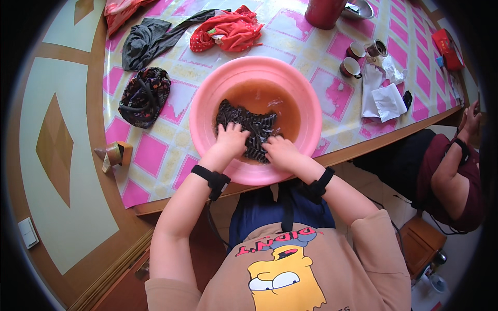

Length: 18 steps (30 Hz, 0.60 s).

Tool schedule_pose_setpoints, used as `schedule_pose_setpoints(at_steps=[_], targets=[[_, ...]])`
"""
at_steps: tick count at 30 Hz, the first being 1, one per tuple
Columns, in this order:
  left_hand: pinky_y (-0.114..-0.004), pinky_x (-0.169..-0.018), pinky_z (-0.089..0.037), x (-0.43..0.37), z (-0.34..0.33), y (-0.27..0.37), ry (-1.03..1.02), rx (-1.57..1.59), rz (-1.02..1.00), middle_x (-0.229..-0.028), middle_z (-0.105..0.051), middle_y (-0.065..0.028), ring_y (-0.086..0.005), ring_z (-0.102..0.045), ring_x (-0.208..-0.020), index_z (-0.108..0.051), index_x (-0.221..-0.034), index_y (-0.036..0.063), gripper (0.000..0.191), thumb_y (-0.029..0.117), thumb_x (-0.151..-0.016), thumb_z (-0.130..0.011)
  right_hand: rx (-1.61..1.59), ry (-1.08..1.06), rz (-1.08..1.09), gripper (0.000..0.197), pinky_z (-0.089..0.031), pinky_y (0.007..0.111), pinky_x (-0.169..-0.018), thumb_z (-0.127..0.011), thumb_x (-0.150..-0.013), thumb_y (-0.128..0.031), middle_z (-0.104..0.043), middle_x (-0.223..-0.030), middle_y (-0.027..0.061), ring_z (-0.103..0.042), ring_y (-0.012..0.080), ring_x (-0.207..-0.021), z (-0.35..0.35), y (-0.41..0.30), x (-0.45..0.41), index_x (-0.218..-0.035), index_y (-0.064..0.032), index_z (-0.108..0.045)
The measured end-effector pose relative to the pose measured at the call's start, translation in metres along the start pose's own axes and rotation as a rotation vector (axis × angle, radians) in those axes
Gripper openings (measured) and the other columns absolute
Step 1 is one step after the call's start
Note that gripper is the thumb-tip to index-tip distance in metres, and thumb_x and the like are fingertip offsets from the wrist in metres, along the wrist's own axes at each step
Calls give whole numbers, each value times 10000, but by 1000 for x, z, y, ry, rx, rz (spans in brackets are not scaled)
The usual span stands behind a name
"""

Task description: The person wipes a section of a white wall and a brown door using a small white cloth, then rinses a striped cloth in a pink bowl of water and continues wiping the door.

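A wet, dark patterned cloth (255,122) lies bunched in a round pink plastic basin (198,109), partly in brownish-orange water (288,110). On the cloth's near left side rests my left hand (232,140), fingers bent and slightly apart, tips pressed against the fabric. My right hand (284,152) touches the cloth's right edge, its fingertips somewhat blurred. Whether either hand pinches the fabric is hidden. Each of my wrists wears a black strap.
Behind the basin lie a red polka-dot garment (229,33) and a grey cloth (144,41); a floral cloth bundle (144,97) sits left. Cups (350,68), papers (385,101) and a red container (325,13) stand rightward. Another person (447,175) sits at right.
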<state>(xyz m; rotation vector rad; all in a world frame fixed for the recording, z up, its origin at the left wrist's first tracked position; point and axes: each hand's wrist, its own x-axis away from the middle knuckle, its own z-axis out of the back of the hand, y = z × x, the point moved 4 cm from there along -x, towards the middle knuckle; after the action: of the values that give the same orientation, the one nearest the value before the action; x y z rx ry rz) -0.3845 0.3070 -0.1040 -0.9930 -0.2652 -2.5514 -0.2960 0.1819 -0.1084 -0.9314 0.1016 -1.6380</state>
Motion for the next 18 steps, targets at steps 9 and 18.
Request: schedule_pose_setpoints(at_steps=[9,18], targets=[[-391,-834,-464,-10,-5,-13,83,261,-134,-1113,-559,-104,-301,-541,-1029,-638,-1059,148,358,277,-725,-648,205,-49,7,307,-326,490,-988,-503,-795,-165,-499,-1216,148,-432,329,-1167,-9,-3,-4,-1066,-46,-585],[-355,-965,-385,-6,-17,-2,-140,455,-391,-1266,-466,-171,-324,-482,-1125,-614,-1099,96,404,219,-715,-643,195,96,57,368,-269,539,-1007,-501,-816,-196,-419,-1301,136,-405,315,-1183,-15,-2,-3,-1166,-95,-551]])
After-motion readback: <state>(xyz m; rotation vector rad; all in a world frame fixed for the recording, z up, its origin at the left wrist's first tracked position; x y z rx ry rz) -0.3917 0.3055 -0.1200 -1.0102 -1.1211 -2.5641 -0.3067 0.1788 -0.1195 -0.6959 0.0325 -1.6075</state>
